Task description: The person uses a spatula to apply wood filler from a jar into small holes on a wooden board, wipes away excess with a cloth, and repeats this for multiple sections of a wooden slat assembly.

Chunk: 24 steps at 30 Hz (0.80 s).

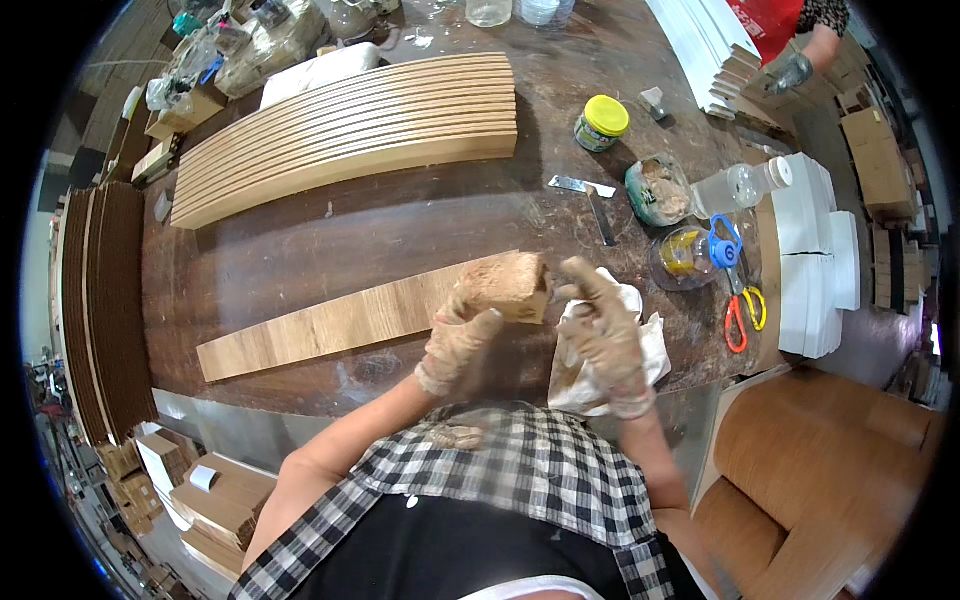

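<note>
My left hand (pixel 458 338), in a stained work glove, grips a rough light-brown block (pixel 512 284); whether it is wood or sponge I cannot tell. It is held over the right end of a long wooden board (pixel 325 332), which lies slantwise on the dark table. Just right of the block, my gloved right hand (pixel 608 345) is open and slightly blurred, its fingers apart and bent, with nothing visible in them. Beneath and beside that hand lies a crumpled, stained white cloth (pixel 652 352).
Grooved wooden strips (pixel 350 125) lie side by side at the far left. To the right are a yellow-lidded jar (pixel 603 122), scrapers (pixel 582 186), a cut plastic container (pixel 657 190), bottles (pixel 735 188) and scissors (pixel 738 315). A co-worker's gloved hand (pixel 792 72) is at far right. A brown chair (pixel 830 450) stands near right.
</note>
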### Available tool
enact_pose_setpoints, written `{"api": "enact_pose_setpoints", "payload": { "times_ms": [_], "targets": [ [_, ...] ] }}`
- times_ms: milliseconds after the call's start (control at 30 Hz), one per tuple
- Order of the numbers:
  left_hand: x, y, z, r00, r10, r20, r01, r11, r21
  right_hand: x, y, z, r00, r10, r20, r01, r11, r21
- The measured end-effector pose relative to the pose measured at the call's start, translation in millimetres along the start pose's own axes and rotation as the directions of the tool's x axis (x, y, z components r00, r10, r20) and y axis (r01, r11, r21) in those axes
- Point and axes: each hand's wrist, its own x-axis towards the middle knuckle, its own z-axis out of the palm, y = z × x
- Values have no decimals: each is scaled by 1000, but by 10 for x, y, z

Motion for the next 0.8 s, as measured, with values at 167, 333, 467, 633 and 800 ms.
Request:
{"api": "enact_pose_setpoints", "payload": {
  "times_ms": [167,333,467,633,800],
  "targets": [
    [-11,-110,65,992,-128,-7,127,972,199,-24,290,343,991,123,-57,-89,908,408],
    [58,221,-400,882,313,353,-346,-78,935,139,380,-174,996,23,-89,17,908,420],
    [46,317,-655,977,96,193,-141,-393,908,321,263,-221,997,-18,-79,-3,968,-251],
    [96,312,-711,976,108,190,-143,-339,930,481,263,-99,973,-231,28,174,645,-744],
    [101,298,-752,966,134,221,-169,-317,933,645,332,72,958,-253,131,249,519,-818]
  ]
}}
